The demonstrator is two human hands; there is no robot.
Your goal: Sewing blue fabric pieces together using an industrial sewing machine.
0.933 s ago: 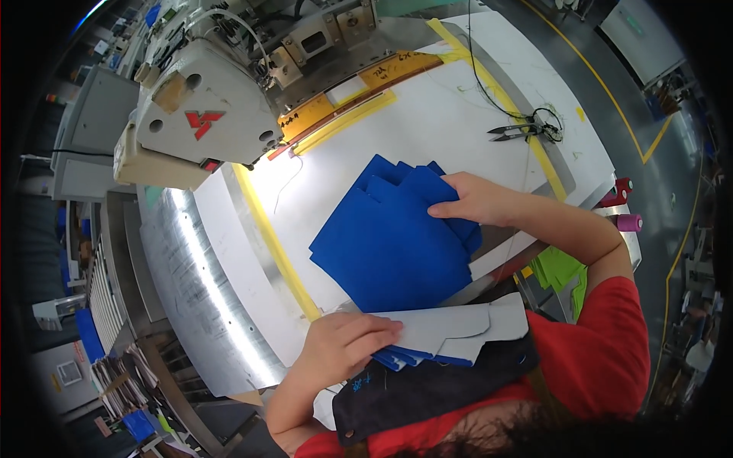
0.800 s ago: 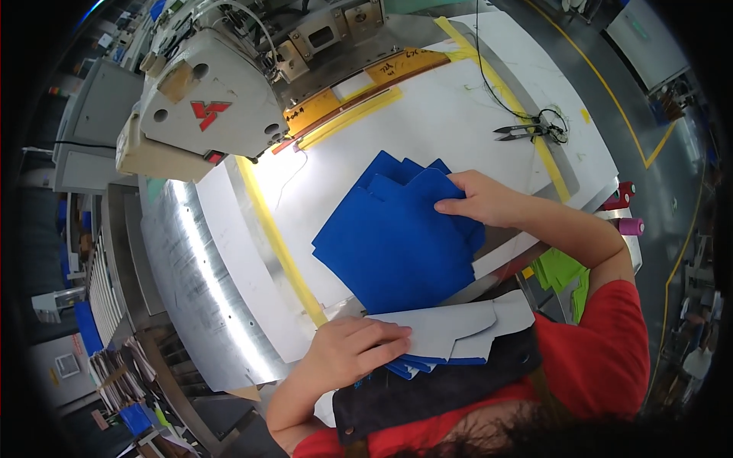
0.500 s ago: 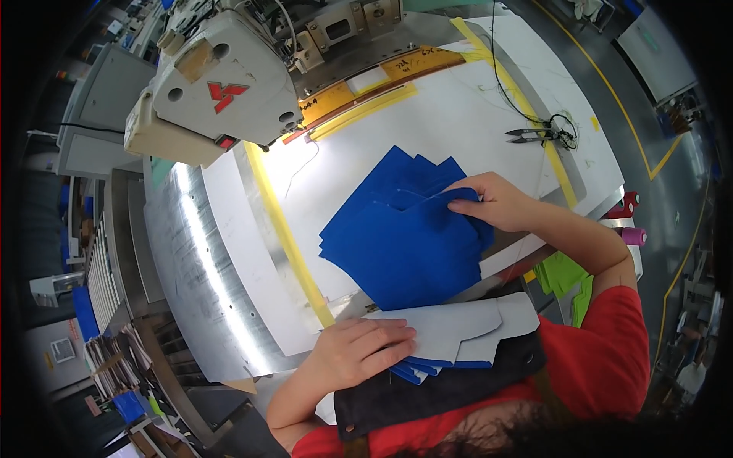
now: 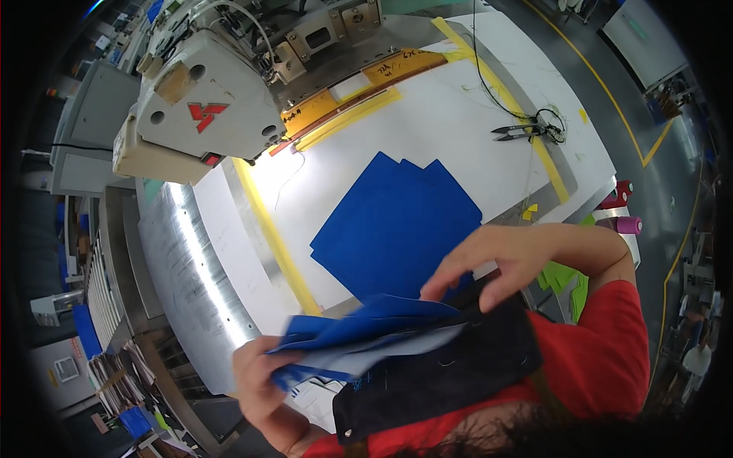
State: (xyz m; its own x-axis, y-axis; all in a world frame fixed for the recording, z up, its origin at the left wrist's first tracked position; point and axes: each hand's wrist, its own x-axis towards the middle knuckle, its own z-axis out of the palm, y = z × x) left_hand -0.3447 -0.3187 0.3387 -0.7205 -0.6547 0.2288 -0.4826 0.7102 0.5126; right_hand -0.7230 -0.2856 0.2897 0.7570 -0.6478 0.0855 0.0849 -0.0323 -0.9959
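At the lower left, my left hand grips the end of a small stack of blue fabric pieces with pale grey undersides. The stack is raised and tilted over my lap, slightly blurred. Close to the stack's right end is my right hand, thumb and fingers apart, nothing visible between them. Its fingertips hang by the near edge of other blue fabric pieces. Those lie overlapped and flat on the white work surface; the raised stack hides their near corner.
A sewing machine head overhangs the far left, beside an orange template strip. Thread snips on a black cord lie at the far right. A purple thread spool and green fabric sit at the right edge.
My right hand has let go of the blue fabric on the table and come down toward my lap. My left hand has lifted and tilted the stack, turning blue faces up.
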